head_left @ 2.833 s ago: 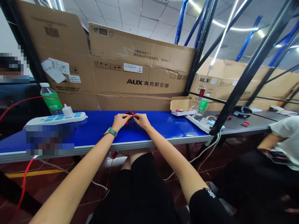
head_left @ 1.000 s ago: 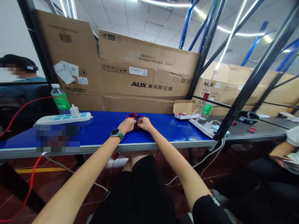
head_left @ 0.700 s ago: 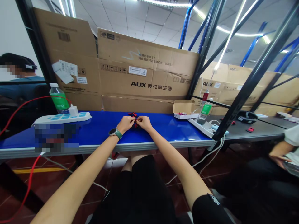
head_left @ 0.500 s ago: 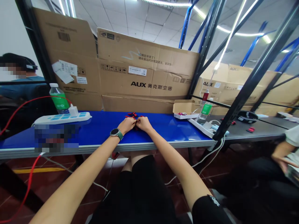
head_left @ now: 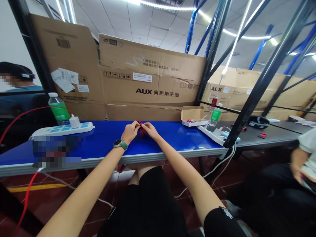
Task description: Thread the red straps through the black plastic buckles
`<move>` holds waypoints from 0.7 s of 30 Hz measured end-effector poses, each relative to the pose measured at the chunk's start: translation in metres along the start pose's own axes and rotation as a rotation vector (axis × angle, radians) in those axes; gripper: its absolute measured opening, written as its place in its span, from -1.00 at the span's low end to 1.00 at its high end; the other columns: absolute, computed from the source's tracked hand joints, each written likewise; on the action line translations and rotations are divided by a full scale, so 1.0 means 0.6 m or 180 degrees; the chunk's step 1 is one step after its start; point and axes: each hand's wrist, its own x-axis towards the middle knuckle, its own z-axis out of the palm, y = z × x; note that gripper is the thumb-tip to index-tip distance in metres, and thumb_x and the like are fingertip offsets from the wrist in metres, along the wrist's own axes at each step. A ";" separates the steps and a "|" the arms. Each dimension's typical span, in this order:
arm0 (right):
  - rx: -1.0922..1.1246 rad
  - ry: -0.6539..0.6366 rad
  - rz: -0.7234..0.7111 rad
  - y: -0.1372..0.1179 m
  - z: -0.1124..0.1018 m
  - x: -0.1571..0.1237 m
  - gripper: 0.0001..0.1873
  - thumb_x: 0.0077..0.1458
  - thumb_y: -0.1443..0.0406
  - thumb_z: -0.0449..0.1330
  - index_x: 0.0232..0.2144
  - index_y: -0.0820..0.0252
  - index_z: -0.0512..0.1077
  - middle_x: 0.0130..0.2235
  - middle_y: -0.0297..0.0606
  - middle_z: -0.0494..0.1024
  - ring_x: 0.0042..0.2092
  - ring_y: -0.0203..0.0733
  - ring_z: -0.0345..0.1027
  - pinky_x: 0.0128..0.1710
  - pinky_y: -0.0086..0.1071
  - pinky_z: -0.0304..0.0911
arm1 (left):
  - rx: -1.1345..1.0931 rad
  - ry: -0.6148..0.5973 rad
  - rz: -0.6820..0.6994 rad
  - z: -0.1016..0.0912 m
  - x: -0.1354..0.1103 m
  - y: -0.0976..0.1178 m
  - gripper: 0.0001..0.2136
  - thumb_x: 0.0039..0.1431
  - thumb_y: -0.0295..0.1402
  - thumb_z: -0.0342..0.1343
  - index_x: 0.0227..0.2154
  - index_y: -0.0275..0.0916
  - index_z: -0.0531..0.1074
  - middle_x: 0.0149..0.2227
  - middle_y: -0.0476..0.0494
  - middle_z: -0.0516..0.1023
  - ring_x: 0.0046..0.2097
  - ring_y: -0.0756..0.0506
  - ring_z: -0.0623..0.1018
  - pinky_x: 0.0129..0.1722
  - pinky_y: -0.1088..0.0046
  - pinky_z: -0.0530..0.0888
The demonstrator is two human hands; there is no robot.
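My left hand (head_left: 129,132), with a watch (head_left: 120,144) on a green strap at the wrist, is closed above the middle of the blue tabletop (head_left: 101,141). Close beside it my right hand (head_left: 150,130) is closed too. Their fingertips meet at a small red-and-black piece (head_left: 140,123) that both grip. More red and black shows between and just below the fingers. The fingers hide much of it, so its exact kind is unclear.
On the left stand a power strip (head_left: 64,130) and a water bottle (head_left: 59,108). To the right are a small open box (head_left: 194,118), another bottle (head_left: 215,116) and a black rack post (head_left: 256,82). Cardboard (head_left: 153,82) walls the back. A person (head_left: 302,158) sits at right.
My hands have lifted slightly and turned, with fingertips now pinched upward at the red-and-black piece. The view has shifted slightly.
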 end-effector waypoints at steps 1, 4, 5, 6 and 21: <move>0.0229 -0.0098 0.0093 0.003 0.001 0.002 -0.68 0.10 0.04 0.30 -0.29 0.16 0.47 -0.35 -0.35 0.60 -0.30 -0.25 0.47 -0.23 -0.40 0.38 | 0.0002 -0.0049 0.0018 -0.001 0.000 0.002 -0.90 0.28 -0.38 0.08 -0.22 -0.18 0.48 -0.26 -0.18 0.66 -0.20 -0.19 0.65 -0.19 0.37 0.47; 0.0856 -0.0422 0.0184 0.006 -0.002 0.001 -0.57 -0.01 -0.02 0.37 -0.27 0.19 0.50 -0.34 -0.30 0.60 -0.30 -0.22 0.48 -0.25 -0.38 0.41 | 0.0047 -0.0161 0.0062 -0.003 -0.001 0.007 -0.89 0.28 -0.40 0.04 -0.22 -0.16 0.46 -0.26 -0.18 0.65 -0.19 -0.19 0.63 -0.19 0.37 0.45; 0.1009 -0.0506 0.0191 0.006 -0.004 -0.001 -0.53 -0.06 -0.03 0.40 -0.26 0.20 0.52 -0.32 -0.28 0.60 -0.29 -0.21 0.48 -0.25 -0.37 0.42 | 0.0048 -0.0159 0.0062 -0.003 0.000 0.007 -0.88 0.28 -0.41 0.03 -0.22 -0.15 0.45 -0.25 -0.18 0.64 -0.19 -0.19 0.62 -0.19 0.37 0.45; 0.1127 -0.0581 0.0203 0.006 -0.007 -0.003 -0.51 -0.09 -0.04 0.41 -0.25 0.20 0.53 -0.31 -0.27 0.61 -0.28 -0.20 0.49 -0.24 -0.35 0.43 | 0.0038 -0.0146 0.0051 -0.004 0.000 0.008 -0.88 0.27 -0.42 0.03 -0.22 -0.15 0.45 -0.24 -0.19 0.63 -0.18 -0.19 0.62 -0.19 0.37 0.45; 0.1484 -0.0253 0.1021 0.001 -0.033 -0.005 -0.60 0.03 0.03 0.36 -0.19 0.07 0.36 -0.32 -0.35 0.57 -0.39 -0.27 0.48 -0.35 -0.39 0.40 | -0.0075 -0.0617 0.0379 -0.009 -0.002 0.014 -0.85 0.27 -0.46 0.02 -0.20 -0.16 0.46 -0.24 -0.14 0.63 -0.19 -0.16 0.61 -0.15 0.38 0.45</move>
